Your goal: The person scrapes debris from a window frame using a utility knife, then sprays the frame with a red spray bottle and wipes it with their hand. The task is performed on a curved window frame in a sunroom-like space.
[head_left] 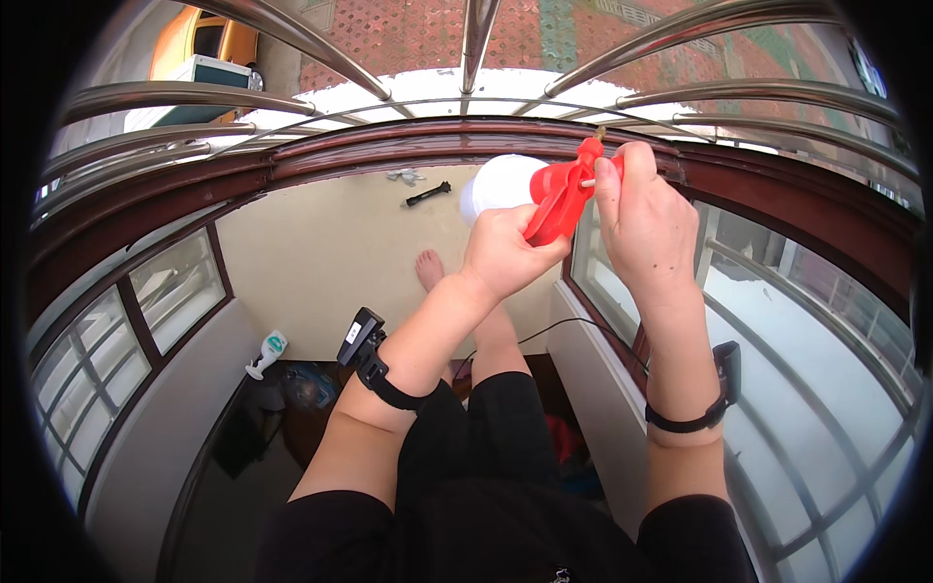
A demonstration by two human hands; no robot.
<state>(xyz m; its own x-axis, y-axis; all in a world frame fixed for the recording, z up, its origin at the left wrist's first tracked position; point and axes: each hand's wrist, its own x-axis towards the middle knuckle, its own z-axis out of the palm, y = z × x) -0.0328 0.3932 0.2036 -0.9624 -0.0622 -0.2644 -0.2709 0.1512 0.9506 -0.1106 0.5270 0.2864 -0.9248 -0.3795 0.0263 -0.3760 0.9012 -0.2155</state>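
Observation:
I hold a pump pressure sprayer with a red plastic head (565, 191) and a rounded white bottle (504, 184). My left hand (510, 244) is wrapped around the red handle. The bottle is partly hidden behind the hand and the head. A brass nozzle (600, 133) tips the head and points towards the window bars. To its right, my right hand (645, 211) is closed on a red pump knob (618, 166), mostly covered by the fingers. A short pale rod (588, 184) shows between that knob and the head.
A bare foot (429, 270) stands on the beige sill (328, 240). A black rod-shaped tool (428, 194) and crumpled grey material (405, 176) lie by the dark red window frame (364, 149). Metal bars (477, 44) cross outside. A white-and-green bottle (270, 353) is at left; a black cable (561, 322) runs right.

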